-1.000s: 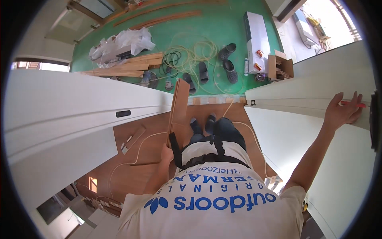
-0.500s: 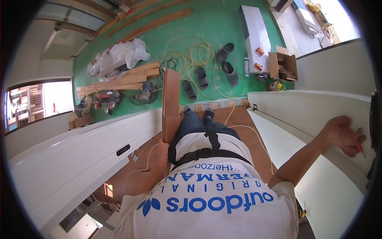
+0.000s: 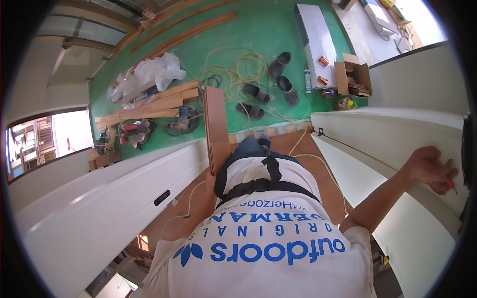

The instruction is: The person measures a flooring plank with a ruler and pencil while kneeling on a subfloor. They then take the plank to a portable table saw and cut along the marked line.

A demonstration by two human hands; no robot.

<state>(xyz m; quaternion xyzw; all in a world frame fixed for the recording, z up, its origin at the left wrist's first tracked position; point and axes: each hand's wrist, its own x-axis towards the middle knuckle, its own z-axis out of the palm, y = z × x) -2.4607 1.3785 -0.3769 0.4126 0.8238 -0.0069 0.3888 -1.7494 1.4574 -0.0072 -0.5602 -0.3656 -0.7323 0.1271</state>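
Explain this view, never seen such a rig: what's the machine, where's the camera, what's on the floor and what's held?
There is no machine; these are a person's two bare hands. The picture comes from a wide fisheye camera worn on the head and looking down, so straight edges bend near the rim. The pale shirt is the wearer's own.

The left hand holds reddish-brown boards upward in the picture. The right hand holds a red pencil in front of a white panel; whether it touches is unclear.

On the green floor beyond lie dark clogs, a long white box and an open cardboard box.
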